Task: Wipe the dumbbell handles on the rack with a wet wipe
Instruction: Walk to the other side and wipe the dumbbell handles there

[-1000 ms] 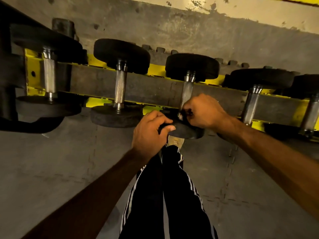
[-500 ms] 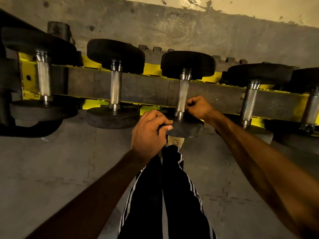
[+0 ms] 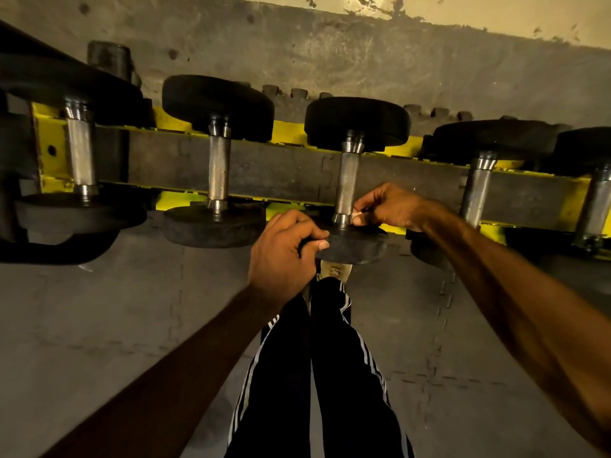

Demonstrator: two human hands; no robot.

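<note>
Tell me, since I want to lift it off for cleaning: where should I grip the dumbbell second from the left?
Probably the knurled metal handle of that dumbbell, at its middle, coming from above and in front. The handle lies bare across the yellow rack between two thick black ends, which look too wide to grip; the knurling should resist slipping.

Wet wipe (image 3: 357,215) mostly hidden in right hand's (image 3: 391,206) grip — rightmost dumbbell (image 3: 595,200) edge-cropped.

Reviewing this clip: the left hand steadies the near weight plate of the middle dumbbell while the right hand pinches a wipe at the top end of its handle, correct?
Not quite. In the head view the right hand holds the wipe at the bottom end of the handle, beside the near plate. The left hand does grip that plate.
</note>
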